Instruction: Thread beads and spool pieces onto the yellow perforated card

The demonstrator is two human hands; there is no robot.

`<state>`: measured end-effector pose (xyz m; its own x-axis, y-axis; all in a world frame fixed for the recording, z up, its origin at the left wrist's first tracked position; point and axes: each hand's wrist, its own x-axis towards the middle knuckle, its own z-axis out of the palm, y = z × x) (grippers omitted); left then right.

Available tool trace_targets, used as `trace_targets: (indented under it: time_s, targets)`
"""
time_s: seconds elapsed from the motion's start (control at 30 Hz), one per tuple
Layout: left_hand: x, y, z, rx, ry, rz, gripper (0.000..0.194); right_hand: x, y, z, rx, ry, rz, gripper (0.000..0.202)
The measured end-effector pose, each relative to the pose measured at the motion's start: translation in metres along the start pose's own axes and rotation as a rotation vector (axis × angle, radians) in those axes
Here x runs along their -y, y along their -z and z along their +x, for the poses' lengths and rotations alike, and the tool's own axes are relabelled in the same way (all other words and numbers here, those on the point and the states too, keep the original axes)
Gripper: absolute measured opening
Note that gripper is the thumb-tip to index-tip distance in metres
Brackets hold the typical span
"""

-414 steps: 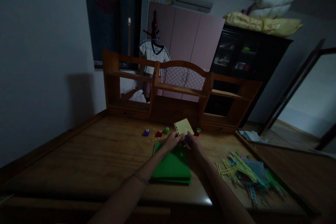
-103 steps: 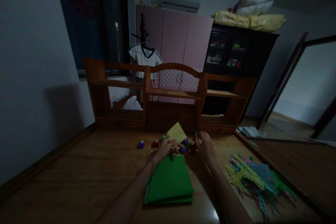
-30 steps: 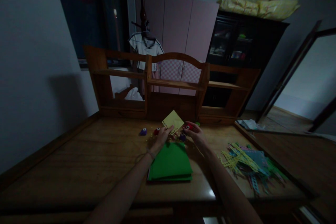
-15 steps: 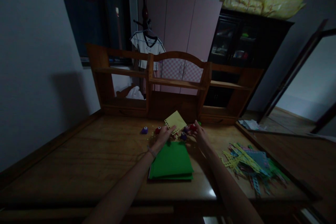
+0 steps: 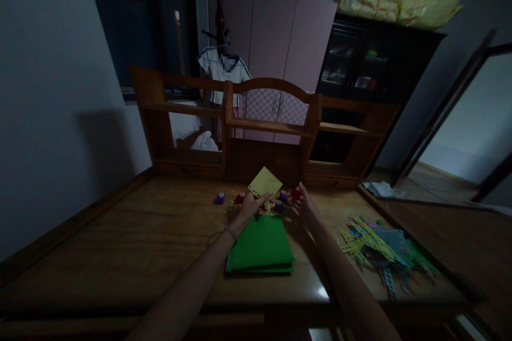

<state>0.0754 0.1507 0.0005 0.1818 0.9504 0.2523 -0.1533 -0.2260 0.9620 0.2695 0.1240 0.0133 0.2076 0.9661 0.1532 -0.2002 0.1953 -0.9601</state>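
Note:
A yellow square of paper (image 5: 265, 182) with small cut-outs along its lower left edge is pinched in my left hand (image 5: 252, 205). My right hand (image 5: 304, 206) has its fingers around a red paper punch (image 5: 296, 193), just to the right of the paper. Two purple punches (image 5: 279, 206) stand between my hands. Another red punch (image 5: 240, 198) is beside my left fingers, and a purple punch (image 5: 220, 199) stands farther left. Tiny yellow paper bits lie around them. Below my left hand lies a stack of green paper (image 5: 262, 245).
A pile of cut strips and punched scraps (image 5: 380, 248) in yellow, blue and green covers the desk's right side. A wooden shelf unit (image 5: 272, 128) rises along the back of the wooden desk (image 5: 160, 245). A wall (image 5: 80, 117) borders the left.
The yellow paper has turned slightly and shifted a little to the left in my left hand. My right hand with the red punch has barely moved.

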Motion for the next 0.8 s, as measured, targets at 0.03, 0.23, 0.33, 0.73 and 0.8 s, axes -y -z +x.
trace_targets:
  time_s: [0.03, 0.23, 0.33, 0.73, 0.8]
  targets:
    - [-0.001, 0.0, -0.001, 0.01, -0.007, -0.002, 0.035, -0.001, 0.001, 0.001, -0.015, -0.007, -0.022, 0.049]
    - [-0.004, 0.0, -0.003, 0.045, -0.007, 0.058, 0.037, -0.004, 0.003, 0.009, -0.053, -0.008, 0.022, 0.048]
    - [-0.003, 0.001, -0.002, 0.052, -0.004, 0.056, 0.038, -0.005, 0.002, 0.011, -0.027, -0.021, 0.073, 0.045]
    - [-0.001, 0.002, 0.0, 0.068, -0.05, 0.099, 0.043, -0.011, -0.001, 0.012, -0.044, -0.083, 0.162, 0.037]
    - [-0.003, 0.002, -0.001, 0.058, -0.052, 0.114, 0.043, -0.009, -0.001, 0.011, -0.041, -0.058, 0.138, 0.039]
